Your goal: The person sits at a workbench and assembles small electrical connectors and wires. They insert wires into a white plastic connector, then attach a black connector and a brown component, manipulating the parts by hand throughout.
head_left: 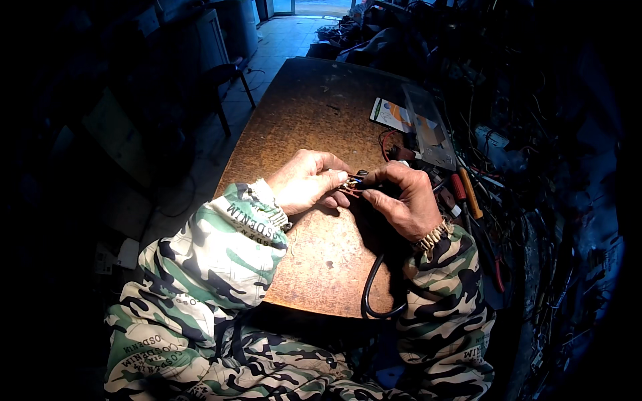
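Observation:
My left hand (311,179) is closed over the table's middle, thumb and fingers gripping a small reddish-brown part (353,192) with brass-coloured bits and a touch of blue in it. Its exact kind is too small to tell. Close on its right, my right hand (404,197) pinches with thumb and forefinger at the part's dark end; what lies between those fingertips is hidden. A thick black cable (368,292) loops near the table's front edge, below my right hand. Its upper end runs into shadow there.
The worn wooden table (314,267) carries a printed card (391,114) and a clear plastic box (429,130) at its far right. Along the right side lie a red-handled tool (458,187), a yellow-handled tool (471,194) and tangled wires. A dark stool (224,75) stands left of the table.

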{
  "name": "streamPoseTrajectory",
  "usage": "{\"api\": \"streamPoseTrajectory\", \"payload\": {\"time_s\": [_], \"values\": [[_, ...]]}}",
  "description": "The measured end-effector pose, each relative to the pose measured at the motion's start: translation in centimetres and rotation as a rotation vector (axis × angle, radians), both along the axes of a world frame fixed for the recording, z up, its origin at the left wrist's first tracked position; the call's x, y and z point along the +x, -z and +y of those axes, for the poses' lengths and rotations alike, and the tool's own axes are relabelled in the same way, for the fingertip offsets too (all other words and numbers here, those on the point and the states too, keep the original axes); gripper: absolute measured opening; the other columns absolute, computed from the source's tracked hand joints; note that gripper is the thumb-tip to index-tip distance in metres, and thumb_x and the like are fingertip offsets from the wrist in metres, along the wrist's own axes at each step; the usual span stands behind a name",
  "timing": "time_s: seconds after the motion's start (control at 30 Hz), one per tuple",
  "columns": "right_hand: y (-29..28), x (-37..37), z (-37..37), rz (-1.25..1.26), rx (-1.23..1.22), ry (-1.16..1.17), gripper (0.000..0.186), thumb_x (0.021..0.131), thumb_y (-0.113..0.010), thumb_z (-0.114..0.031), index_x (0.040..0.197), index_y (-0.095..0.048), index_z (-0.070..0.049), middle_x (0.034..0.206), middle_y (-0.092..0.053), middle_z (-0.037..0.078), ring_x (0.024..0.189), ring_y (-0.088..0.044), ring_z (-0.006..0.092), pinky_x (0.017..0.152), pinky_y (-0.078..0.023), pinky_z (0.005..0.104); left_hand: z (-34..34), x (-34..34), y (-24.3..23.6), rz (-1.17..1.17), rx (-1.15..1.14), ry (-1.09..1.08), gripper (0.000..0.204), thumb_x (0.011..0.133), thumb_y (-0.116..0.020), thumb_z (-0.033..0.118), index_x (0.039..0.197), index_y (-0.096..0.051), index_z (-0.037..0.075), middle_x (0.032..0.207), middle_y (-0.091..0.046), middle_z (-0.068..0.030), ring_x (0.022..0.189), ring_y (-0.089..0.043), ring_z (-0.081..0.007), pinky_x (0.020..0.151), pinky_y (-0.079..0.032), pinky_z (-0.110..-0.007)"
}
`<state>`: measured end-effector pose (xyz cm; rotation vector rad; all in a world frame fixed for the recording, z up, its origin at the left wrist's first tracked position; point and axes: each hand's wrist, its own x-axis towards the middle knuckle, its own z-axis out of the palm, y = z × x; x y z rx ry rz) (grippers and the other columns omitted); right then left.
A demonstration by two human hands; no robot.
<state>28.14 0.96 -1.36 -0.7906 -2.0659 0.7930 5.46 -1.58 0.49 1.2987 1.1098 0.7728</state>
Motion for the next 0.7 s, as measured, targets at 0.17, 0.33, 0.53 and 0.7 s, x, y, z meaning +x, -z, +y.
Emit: {"api": "streamPoseTrajectory", "payload": {"time_s": [0.17, 0.33, 0.53, 0.7], "values": [[0.0, -0.2, 0.0, 0.002, -0.064, 0.009, 0.016, 0.079, -0.075, -0.003, 0.094, -0.072, 0.002, 0.087, -0.07, 0.015, 0.082, -0.07, 0.0255, 0.074, -0.055, 0.0347, -0.4, 0.5, 0.2, 0.015, 0.043, -0.047, 0.03, 0.102, -0.053, 0.013, 0.123, -0.056, -0.009, 0.1, -0.068, -0.0139, 0.084, -0.071, -0.0172, 0.07, -0.059, -0.025], [0.0, -0.1, 0.1, 0.008, -0.157, -0.021, 0.017, 0.08, -0.074, -0.002, 0.095, -0.071, 0.006, 0.088, -0.072, 0.017, 0.082, -0.07, 0.0227, 0.075, -0.055, 0.0327, -0.6, 0.7, 0.1, 0.019, 0.023, -0.023, 0.035, 0.102, -0.056, 0.016, 0.124, -0.054, -0.011, 0.104, -0.068, -0.0152, 0.089, -0.071, -0.0179, 0.075, -0.059, -0.025], [-0.7, 0.4, 0.0, 0.018, -0.308, -0.037, 0.016, 0.081, -0.073, -0.001, 0.095, -0.071, 0.008, 0.087, -0.073, 0.016, 0.08, -0.069, 0.0192, 0.073, -0.056, 0.0312, -0.6, 1.4, 0.2, 0.015, 0.029, -0.037, 0.034, 0.102, -0.055, 0.016, 0.124, -0.054, -0.01, 0.104, -0.068, -0.0164, 0.087, -0.071, -0.018, 0.075, -0.059, -0.025], [-0.6, -0.1, 0.3, 0.017, -0.311, -0.069, 0.017, 0.083, -0.072, -0.002, 0.096, -0.071, 0.008, 0.087, -0.073, 0.016, 0.08, -0.069, 0.018, 0.074, -0.056, 0.0301, -1.1, 1.0, 0.2, 0.03, 0.064, -0.068, 0.033, 0.102, -0.054, 0.014, 0.124, -0.054, -0.01, 0.103, -0.068, -0.0164, 0.086, -0.071, -0.0186, 0.074, -0.059, -0.025]]}}
